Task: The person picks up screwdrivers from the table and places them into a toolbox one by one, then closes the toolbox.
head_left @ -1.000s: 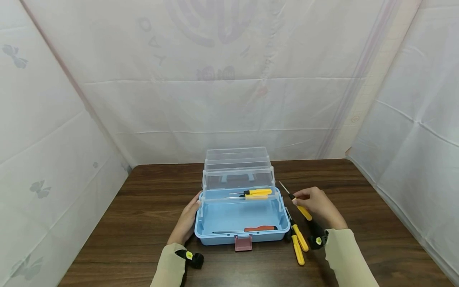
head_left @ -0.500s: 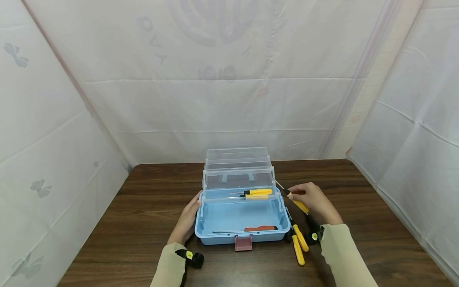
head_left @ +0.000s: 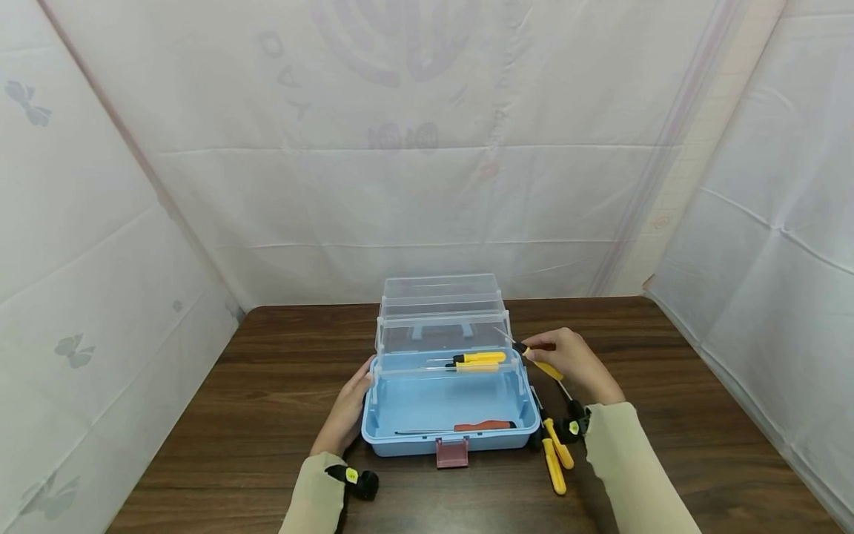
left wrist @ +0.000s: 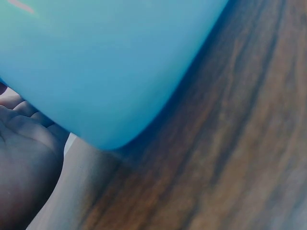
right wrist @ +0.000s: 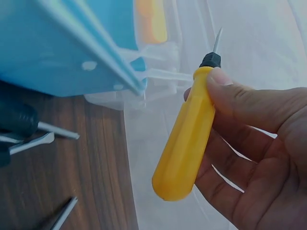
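My right hand (head_left: pixel 574 361) pinches a yellow-handled screwdriver (head_left: pixel 547 369) between thumb and fingers, near its black collar. The blade points up and left and overlaps the clear tray's right end in the head view. In the right wrist view, the yellow handle (right wrist: pixel 184 139) hangs below the thumb. My left hand (head_left: pixel 347 408) rests along the left side of an open blue toolbox (head_left: pixel 400 447), fingers against its wall. A red-handled screwdriver (head_left: pixel 485 425) lies in the box's bottom. Two yellow screwdrivers (head_left: pixel 483 357) lie side by side in the clear tray at the back.
Two yellow-handled screwdrivers (head_left: pixel 554 467) lie on the dark wood table (head_left: pixel 293 356), right of the box. A metal shaft (right wrist: pixel 65 213) shows lower down in the right wrist view. The clear lid (head_left: pixel 440 285) stands raised at the back, before a white cloth wall (head_left: pixel 320 208).
My right hand has moved left and away from me with the screwdriver, bringing its blade from right of the box to over the tray's right end. The left hand stays put.
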Motion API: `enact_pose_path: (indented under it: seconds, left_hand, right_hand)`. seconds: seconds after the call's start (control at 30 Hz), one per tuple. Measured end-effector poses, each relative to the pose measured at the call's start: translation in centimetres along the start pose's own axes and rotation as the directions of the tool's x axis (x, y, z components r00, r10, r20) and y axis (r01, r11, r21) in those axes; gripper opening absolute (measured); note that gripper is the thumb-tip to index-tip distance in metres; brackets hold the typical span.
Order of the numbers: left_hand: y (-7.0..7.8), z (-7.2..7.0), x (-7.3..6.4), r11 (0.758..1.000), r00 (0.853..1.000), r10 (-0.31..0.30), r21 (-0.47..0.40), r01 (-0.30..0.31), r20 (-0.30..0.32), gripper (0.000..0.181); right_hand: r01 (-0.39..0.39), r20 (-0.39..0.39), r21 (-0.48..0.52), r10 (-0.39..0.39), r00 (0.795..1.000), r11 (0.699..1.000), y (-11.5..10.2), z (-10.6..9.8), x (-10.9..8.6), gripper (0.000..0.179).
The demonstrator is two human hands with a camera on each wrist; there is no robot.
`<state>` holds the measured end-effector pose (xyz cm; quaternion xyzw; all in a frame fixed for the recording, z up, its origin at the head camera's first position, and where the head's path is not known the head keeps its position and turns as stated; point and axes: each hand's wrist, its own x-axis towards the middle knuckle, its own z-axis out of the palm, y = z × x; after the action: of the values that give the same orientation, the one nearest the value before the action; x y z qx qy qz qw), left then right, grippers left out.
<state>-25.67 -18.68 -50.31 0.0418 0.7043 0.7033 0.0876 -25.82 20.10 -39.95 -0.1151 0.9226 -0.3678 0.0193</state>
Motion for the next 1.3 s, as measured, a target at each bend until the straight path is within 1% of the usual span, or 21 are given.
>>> enact_pose_path:
  seconds: [0.1, 0.33, 0.4, 0.57, 0.7, 1.0, 1.3]
  left_hand:
    - [0.0, 0.0, 0.0, 1.000, 1.000, 0.002, 0.002, -0.002, 0.004, 0.056]
    - [0.0, 0.0, -0.1, 1.000, 1.000, -0.001, 0.004, 0.001, 0.001, 0.055]
    - [0.0, 0.0, -0.2, 1.000, 1.000, -0.004, 0.001, 0.004, -0.001, 0.055]
    - [0.0, 0.1, -0.2, 1.000, 1.000, -0.008, -0.004, 0.008, 0.000, 0.056]
    - [0.0, 0.1, -0.1, 1.000, 1.000, -0.005, -0.001, 0.005, 0.001, 0.056]
    - [0.0, 0.0, -0.1, 1.000, 1.000, 0.003, 0.004, -0.003, 0.002, 0.057]
    - [0.0, 0.1, -0.2, 1.000, 1.000, 0.002, 0.005, -0.002, 0.005, 0.057]
  right_hand:
    - [0.001, -0.012, 0.009, -0.001, 1.000, 1.000, -0.3, 0.2, 0.4, 0.025]
    - [0.073, -0.027, -0.027, -0.074, 0.997, 0.997, -0.8, 0.6, 1.3, 0.025]
    - [0.080, -0.025, -0.028, -0.081, 0.996, 0.996, -1.0, 0.8, 1.5, 0.025]
    - [0.049, -0.021, -0.012, -0.049, 0.999, 0.999, -1.7, 1.1, 1.9, 0.023]
    - [0.041, -0.020, -0.017, -0.042, 0.999, 0.999, -2.2, 1.2, 2.3, 0.022]
    - [0.098, 0.005, -0.022, -0.098, 0.995, 0.995, -3.1, 1.3, 3.0, 0.023]
    - [0.182, 0.013, -0.020, -0.182, 0.983, 0.983, -4.0, 1.7, 3.7, 0.022]
